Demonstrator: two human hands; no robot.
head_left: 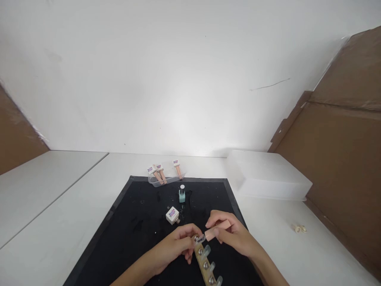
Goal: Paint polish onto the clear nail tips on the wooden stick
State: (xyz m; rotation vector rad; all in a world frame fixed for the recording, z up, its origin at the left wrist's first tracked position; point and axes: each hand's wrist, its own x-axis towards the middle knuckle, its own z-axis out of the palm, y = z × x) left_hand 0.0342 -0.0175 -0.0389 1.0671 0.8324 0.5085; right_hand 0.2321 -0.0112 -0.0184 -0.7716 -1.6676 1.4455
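My left hand is closed on the near end of a wooden strip that carries several metal studs with clear nail tips. It lies on a black mat. My right hand pinches a pink stick whose clear tip touches the top stud of the strip. A small white cube with a coloured label lies just beyond my left hand. A mint nail polish bottle stands upright further back.
A clear tray with three labelled pink sticks sits at the mat's far edge. A translucent plastic box stands to the right. Small pale rings lie on the white table. Brown cardboard panels flank both sides.
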